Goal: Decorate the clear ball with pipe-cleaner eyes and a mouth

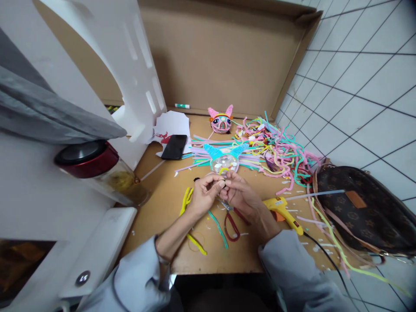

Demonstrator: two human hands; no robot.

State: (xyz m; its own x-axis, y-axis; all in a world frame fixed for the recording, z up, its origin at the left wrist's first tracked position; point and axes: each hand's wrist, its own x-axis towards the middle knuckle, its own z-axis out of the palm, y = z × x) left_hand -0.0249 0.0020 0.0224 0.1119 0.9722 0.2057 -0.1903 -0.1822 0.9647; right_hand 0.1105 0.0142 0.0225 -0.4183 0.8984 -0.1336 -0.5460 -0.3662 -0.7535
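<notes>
In the head view, your left hand (209,190) and right hand (240,193) meet with fingertips pinched around a small black piece (223,183), just in front of the clear ball with blue pipe-cleaner ears (225,162) and above the red-handled scissors (231,225), with the yellow glue gun (284,212) beside your right wrist.

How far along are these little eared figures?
The pink-eared figure looks done, and the blue-eared figure has its ears on. The left hand and right hand hold a small dark piece. Probably left: the latter figure's face, where no dark eyes show.
</notes>
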